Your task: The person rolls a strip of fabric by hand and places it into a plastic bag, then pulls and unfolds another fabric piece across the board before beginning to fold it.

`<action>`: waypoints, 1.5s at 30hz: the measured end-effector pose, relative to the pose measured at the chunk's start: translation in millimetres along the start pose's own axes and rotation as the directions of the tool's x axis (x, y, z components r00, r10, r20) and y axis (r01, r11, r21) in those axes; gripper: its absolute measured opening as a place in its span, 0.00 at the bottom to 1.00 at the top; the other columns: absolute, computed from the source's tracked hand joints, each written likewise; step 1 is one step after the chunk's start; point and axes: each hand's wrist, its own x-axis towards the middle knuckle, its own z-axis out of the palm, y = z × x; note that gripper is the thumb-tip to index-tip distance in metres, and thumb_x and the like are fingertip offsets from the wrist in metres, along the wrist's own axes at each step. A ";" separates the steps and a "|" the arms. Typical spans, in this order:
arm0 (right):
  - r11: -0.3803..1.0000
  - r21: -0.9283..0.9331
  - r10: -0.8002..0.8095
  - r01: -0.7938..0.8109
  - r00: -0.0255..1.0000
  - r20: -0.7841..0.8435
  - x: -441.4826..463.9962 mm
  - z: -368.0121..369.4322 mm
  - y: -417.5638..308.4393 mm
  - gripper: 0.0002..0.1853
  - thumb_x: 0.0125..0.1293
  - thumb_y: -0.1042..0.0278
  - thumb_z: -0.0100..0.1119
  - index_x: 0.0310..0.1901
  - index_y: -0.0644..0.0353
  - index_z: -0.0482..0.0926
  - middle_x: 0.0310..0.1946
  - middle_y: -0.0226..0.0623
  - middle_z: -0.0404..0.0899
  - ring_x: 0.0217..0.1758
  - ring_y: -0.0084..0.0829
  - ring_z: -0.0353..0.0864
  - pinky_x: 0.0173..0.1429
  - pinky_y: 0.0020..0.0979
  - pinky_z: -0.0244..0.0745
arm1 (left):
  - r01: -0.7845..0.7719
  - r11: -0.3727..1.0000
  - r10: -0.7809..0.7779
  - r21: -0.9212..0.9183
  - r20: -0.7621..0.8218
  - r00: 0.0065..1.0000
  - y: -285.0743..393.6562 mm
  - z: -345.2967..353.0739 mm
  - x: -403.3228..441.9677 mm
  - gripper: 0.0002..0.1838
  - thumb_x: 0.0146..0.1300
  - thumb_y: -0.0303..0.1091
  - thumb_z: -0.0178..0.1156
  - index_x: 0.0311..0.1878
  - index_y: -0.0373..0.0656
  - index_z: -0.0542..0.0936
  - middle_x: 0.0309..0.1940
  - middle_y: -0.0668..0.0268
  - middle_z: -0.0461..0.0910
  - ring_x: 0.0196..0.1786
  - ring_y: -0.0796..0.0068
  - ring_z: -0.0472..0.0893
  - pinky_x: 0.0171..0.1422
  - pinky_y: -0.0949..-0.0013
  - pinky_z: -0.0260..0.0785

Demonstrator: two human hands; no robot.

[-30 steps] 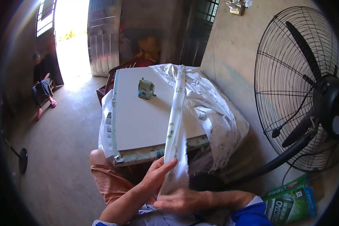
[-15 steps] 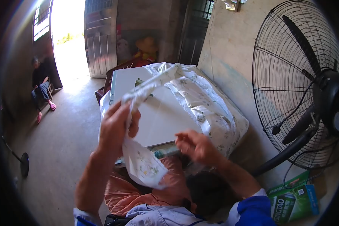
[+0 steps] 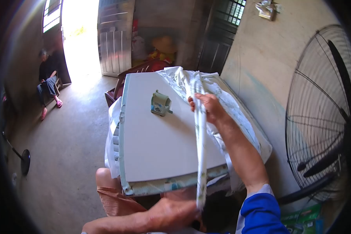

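Observation:
A long white fabric strip with a green floral print (image 3: 201, 156) stretches between my two hands, drawn narrow and nearly upright in view. My right hand (image 3: 208, 107) grips its upper part over the table, fingers closed around it. Low at the table's front edge, my left hand (image 3: 179, 212) is closed on the lower end; its fingertips are partly hidden. Behind my right hand lies a heap of the same floral cloth (image 3: 226, 97), draped along the table's right side. A small pale green object with a side lug (image 3: 160, 103) stands on the white tabletop (image 3: 156, 148).
A large black standing fan (image 3: 323, 113) is close on the right, with a green carton (image 3: 302, 220) below it. A wooden chair (image 3: 123, 80) stands behind the table. Farther left, a person (image 3: 47, 80) sits by the bright doorway. A round black base (image 3: 25, 162) is on the floor.
My right hand has moved up and forward and now grips the strip. My left hand has dropped toward my lap, pulling the strip straight. The small green object is uncovered.

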 end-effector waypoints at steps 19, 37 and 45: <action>0.514 -0.557 -0.831 0.653 0.539 -0.134 124.7 37.6 -274.7 0.16 0.79 0.60 0.55 0.39 0.65 0.82 0.28 0.34 0.78 0.30 0.23 0.80 0.36 0.28 0.79 | -0.050 0.998 0.025 -0.033 -0.519 0.855 -11.8 -96.2 33.5 0.12 0.72 0.26 0.64 0.56 0.39 0.82 0.27 0.55 0.84 0.26 0.56 0.86 0.32 0.58 0.77; 0.784 -0.451 -0.581 0.428 0.761 -0.289 120.8 -46.1 -205.2 0.16 0.73 0.59 0.62 0.49 0.65 0.85 0.38 0.37 0.87 0.32 0.26 0.85 0.43 0.29 0.83 | 0.094 0.992 -0.079 0.081 -0.175 0.982 -10.0 -55.9 -141.4 0.17 0.62 0.24 0.68 0.56 0.43 0.85 0.35 0.56 0.87 0.38 0.53 0.89 0.43 0.54 0.81; 0.610 -0.552 -0.755 0.569 0.630 -0.185 140.8 -0.5 -292.7 0.14 0.67 0.66 0.65 0.52 0.61 0.84 0.48 0.41 0.84 0.49 0.34 0.85 0.55 0.36 0.82 | 0.737 0.674 -0.722 0.046 -0.169 0.671 -29.2 -36.5 -233.1 0.13 0.62 0.29 0.65 0.49 0.46 0.88 0.42 0.50 0.89 0.43 0.45 0.89 0.46 0.50 0.81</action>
